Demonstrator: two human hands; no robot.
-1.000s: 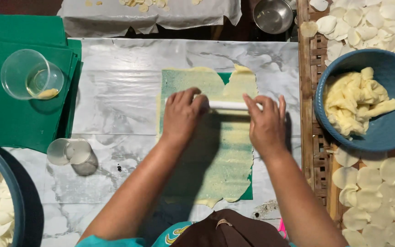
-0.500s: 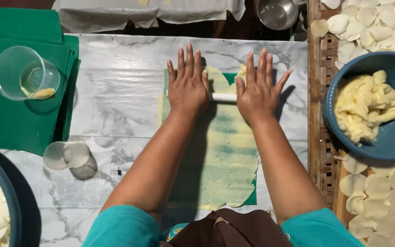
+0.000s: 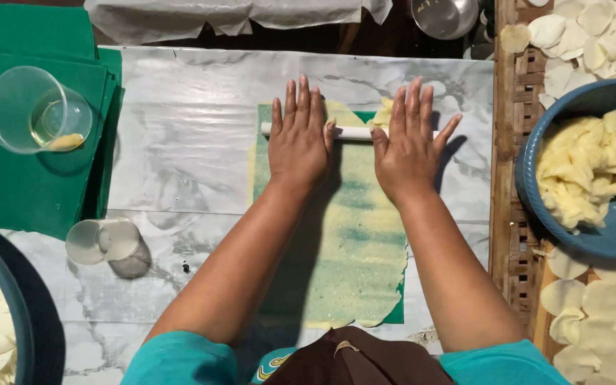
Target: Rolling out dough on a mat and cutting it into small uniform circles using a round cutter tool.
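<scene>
Head camera looking straight down, and both palms are flat on the white rolling pin (image 3: 351, 132) — left hand (image 3: 299, 139) and right hand (image 3: 409, 146) side by side but apart, fingers spread and stretched out, pressing rather than gripping. The pin lies crosswise at the far end of the thin yellow dough sheet (image 3: 344, 242), which rests on a green mat (image 3: 396, 311) over the plastic-covered table (image 3: 180, 128). Nearer than the pin, the sheet looks rolled out: long, very thin, the green showing through. Beyond the pin, only a small thicker edge of dough is visible, so judging by that, the flattening looks nearly finished. Right of the sheet, a blue bowl (image 3: 536, 214) holds scraps of dough, with cut rounds (image 3: 593, 299) drying on a bamboo rack. Left of the sheet lies a small clear cup (image 3: 105, 241) on its side.
</scene>
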